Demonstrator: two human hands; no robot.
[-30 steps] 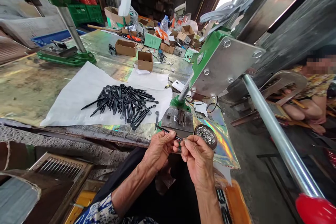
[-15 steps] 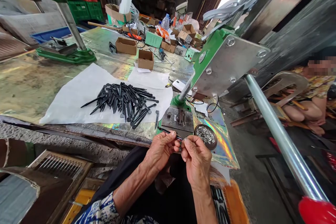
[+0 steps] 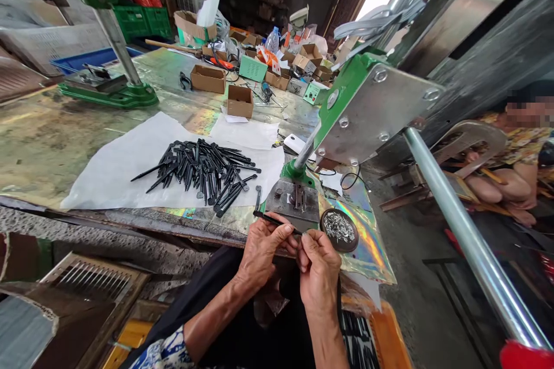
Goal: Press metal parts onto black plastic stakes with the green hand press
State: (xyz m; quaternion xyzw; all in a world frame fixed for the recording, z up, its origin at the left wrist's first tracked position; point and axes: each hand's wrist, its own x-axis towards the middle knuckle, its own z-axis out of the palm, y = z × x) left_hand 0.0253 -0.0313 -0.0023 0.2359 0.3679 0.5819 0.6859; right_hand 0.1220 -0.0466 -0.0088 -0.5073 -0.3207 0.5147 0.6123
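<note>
A: Report the change.
B: The right hand (image 3: 320, 271) has moved slightly nearer the left hand (image 3: 258, 247). This indicates close fingertip work at the black piece's (image 3: 270, 219) near end.
A: Grip state?
B: Left grip: pinched closed on the piece, between its ends. Right grip: closed on the near end; anything smaller inside is hidden.
A: Position?
B: The piece spans both grips, its far end projecting beyond the left. Press base (image 3: 281, 207): just ahead. Dish (image 3: 353, 239): right of the right grip.

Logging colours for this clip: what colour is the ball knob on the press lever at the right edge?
Red; the head view shows it.
</note>
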